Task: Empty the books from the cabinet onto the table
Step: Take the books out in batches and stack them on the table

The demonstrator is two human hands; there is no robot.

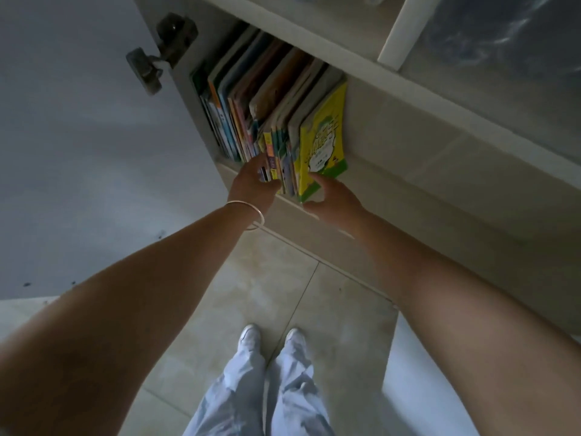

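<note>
A row of colourful upright books fills a low shelf of the pale cabinet. The right part of the row sticks out past the shelf edge, ending in a yellow-green book. My left hand, a bangle on its wrist, presses against the left side of this pulled-out bunch, fingers on the spines. My right hand cups the bottom corner and cover of the yellow-green book from the right. Together the hands clamp the bunch between them.
The cabinet door stands swung open at the left, its hinge at the top. A frosted glass door is at the upper right. Below are the tiled floor and my legs and white shoes.
</note>
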